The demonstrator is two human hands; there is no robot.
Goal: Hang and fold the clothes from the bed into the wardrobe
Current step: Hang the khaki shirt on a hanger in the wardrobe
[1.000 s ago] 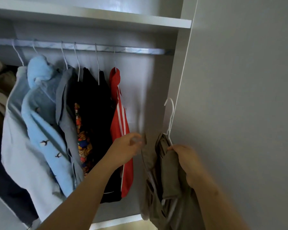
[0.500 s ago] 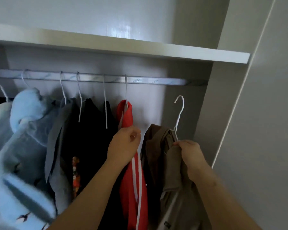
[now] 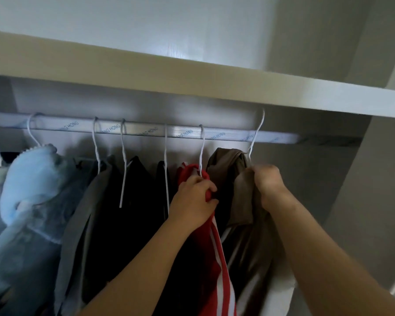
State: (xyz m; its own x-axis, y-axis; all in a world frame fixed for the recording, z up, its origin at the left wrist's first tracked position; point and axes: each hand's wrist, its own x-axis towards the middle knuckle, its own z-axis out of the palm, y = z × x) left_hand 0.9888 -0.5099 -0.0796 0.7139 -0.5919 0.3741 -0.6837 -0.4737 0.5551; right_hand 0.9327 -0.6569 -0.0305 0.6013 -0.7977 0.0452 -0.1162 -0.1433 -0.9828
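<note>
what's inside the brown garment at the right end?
A white hanger: only its hook and neck stick out of the brown garment, crossing the rail. Its shoulders are covered by fabric and by the right hand.

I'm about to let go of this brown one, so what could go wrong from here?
The hook of the brown garment crosses the rail, but I cannot tell whether it has caught; if the right hand lets go now, it may drop. The left hand grips the red top; a tug could pull it off its hanger.
</note>
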